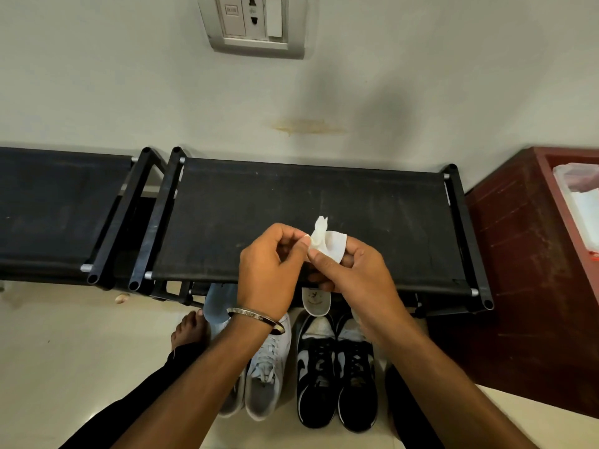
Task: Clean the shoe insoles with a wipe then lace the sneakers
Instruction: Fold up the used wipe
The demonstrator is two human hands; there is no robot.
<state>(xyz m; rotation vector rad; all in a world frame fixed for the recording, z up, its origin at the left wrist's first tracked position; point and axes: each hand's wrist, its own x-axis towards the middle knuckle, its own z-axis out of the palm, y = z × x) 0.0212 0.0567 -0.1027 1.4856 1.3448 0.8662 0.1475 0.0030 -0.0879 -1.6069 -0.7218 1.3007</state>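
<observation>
A small white wipe (328,242) is held up over the black fabric shoe rack (227,205). My left hand (270,270) pinches its left edge with thumb and forefinger, and my right hand (359,273) holds its right side. On the floor below stand a pair of white sneakers (265,377) and a pair of black-and-white sneakers (337,367), toes toward the rack. A white insole (316,301) and a light blue insole (220,303) stick out from under the rack's front edge.
A second black rack (48,202) stands at the left. A dark red wooden box (531,254) holding a plastic bag (580,202) is at the right. A wall socket (256,21) is above. My bare foot (189,328) rests on the pale floor.
</observation>
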